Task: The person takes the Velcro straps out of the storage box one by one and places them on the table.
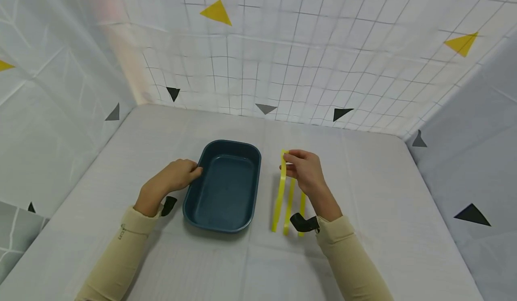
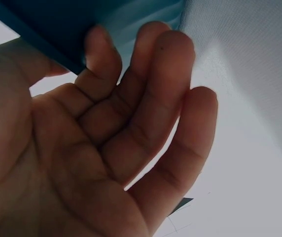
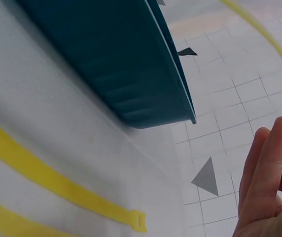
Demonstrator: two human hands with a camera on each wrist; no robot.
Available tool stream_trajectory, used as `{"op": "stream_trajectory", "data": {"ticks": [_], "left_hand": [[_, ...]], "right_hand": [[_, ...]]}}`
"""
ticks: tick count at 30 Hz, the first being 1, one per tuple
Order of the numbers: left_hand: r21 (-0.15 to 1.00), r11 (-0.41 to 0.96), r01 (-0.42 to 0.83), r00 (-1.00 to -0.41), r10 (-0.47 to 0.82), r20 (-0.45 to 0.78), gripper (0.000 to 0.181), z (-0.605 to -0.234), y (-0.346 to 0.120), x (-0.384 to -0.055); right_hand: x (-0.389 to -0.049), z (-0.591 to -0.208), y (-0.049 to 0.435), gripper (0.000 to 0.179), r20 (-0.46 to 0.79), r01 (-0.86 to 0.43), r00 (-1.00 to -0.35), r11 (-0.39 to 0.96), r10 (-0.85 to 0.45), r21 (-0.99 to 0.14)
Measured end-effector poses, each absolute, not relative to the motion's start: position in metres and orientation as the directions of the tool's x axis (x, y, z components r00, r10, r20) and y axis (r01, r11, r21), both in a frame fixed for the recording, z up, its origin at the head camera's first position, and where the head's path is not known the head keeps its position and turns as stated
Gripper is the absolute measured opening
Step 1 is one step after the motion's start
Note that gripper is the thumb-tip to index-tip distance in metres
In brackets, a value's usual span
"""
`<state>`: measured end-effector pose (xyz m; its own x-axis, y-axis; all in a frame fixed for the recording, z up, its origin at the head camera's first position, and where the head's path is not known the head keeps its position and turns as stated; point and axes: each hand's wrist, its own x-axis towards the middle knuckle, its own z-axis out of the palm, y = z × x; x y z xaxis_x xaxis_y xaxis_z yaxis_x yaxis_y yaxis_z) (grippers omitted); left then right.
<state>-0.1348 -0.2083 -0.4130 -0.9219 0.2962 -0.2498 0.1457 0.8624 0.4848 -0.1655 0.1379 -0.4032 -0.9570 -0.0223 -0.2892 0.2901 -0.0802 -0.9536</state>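
A dark blue rectangular plastic tub (image 1: 226, 193) stands on the white-covered table, with nothing in it. At its left rim, my left hand (image 1: 175, 175) grips the wall, thumb over the edge and fingers against the outer side. To the right of the tub, my right hand (image 1: 304, 171) pinches one end of a yellow cable strap (image 1: 279, 202) between thumb and fingers. That strap bends away from the fingertips in the right wrist view. Under the hand lie two more yellow straps, a middle one (image 1: 289, 207) and a right one (image 1: 303, 200); a slotted head (image 3: 139, 220) shows on one.
White sheeting with a grid (image 1: 282, 58) closes off the back, and grey-white sheets (image 1: 476, 157) hang at both sides. Yellow, black and grey triangles mark these sheets. A black wrist camera (image 1: 304, 223) juts from the right cuff above the straps.
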Motion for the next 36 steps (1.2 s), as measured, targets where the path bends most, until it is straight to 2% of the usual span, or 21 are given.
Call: {"op": "stream_trajectory", "data": {"ticks": [14,36], "left_hand": [[0.487,0.860,0.155,-0.922,0.302,-0.241,0.034,-0.412,-0.208,-0.134],[0.485,0.865,0.128,-0.922,0.284,-0.263,0.033,-0.414,-0.207,-0.134]], "right_hand": [[-0.161,-0.408,0.151,0.033,-0.285,0.286,-0.958,-0.102,-0.023,-0.953],[-0.157,-0.417,0.174,0.032,-0.312,0.309,-0.948,-0.054,0.056,-0.949]]}}
